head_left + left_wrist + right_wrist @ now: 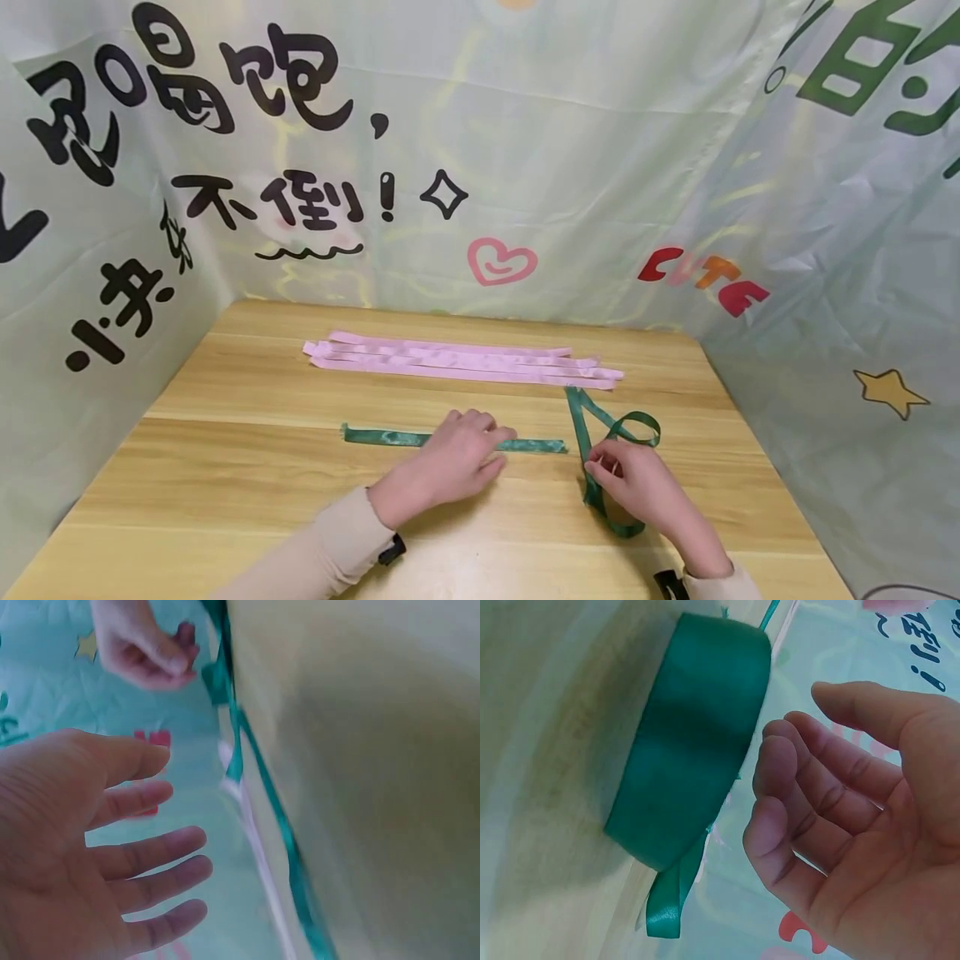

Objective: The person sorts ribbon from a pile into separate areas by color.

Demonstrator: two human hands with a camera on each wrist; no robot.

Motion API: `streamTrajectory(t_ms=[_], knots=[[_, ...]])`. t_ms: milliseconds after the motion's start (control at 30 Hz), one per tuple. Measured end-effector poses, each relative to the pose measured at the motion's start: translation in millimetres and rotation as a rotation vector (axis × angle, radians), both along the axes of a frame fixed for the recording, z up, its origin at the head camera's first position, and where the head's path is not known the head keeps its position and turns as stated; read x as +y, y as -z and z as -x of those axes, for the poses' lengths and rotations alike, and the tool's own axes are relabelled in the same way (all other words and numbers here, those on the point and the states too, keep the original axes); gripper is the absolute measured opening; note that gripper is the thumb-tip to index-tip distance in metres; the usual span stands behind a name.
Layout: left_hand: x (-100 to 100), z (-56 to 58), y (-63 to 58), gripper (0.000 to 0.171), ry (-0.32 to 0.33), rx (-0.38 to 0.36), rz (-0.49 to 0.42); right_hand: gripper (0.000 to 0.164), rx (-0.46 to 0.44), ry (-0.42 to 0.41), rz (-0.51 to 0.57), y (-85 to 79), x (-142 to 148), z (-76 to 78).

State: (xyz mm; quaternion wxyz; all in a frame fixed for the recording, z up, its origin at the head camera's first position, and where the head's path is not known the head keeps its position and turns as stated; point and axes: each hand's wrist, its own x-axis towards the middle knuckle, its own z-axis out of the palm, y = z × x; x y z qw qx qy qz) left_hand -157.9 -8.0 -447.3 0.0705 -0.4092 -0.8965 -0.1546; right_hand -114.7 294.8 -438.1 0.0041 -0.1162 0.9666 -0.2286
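A short green ribbon strip [386,437] lies straight across the table in the head view. My left hand [457,454] is over its middle and hides part of it; the left wrist view shows the fingers spread and holding nothing. To the right, a longer green ribbon [578,417] lies bent and looped. Beside its loops is my right hand [633,483], fingers loosely bent. Seen from the right wrist, a wide green ribbon loop [697,735] stands apart from the fingertips, and nothing is in that hand [840,802].
Several pink ribbon strips [450,360] lie side by side toward the back of the wooden table [225,492]. The top end of the longer green ribbon reaches their right end. Printed cloth [585,183] walls the table at the back and both sides.
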Motion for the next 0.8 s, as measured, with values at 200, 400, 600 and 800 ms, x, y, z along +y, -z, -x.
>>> streamTrajectory(t_ms=[200, 400, 600, 800], knots=[[35, -6.3, 4.1, 0.037, 0.094, -0.001, 0.079, 0.008, -0.043, -0.018, 0.022, 3.8, 1, -11.7], [58, -11.1, 7.4, 0.033, 0.13, 0.035, 0.121, 0.011, -0.076, 0.025, -0.02, 8.8, -2, -20.8], [74, -17.5, 9.6, 0.03, 0.184, 0.039, 0.13, 0.021, -0.136, 0.112, -0.05, 8.6, -5, -27.9], [87, -20.7, 13.7, 0.027, 0.197, 0.03, 0.148, 0.024, -0.141, 0.128, -0.072, 8.7, -5, -32.8]])
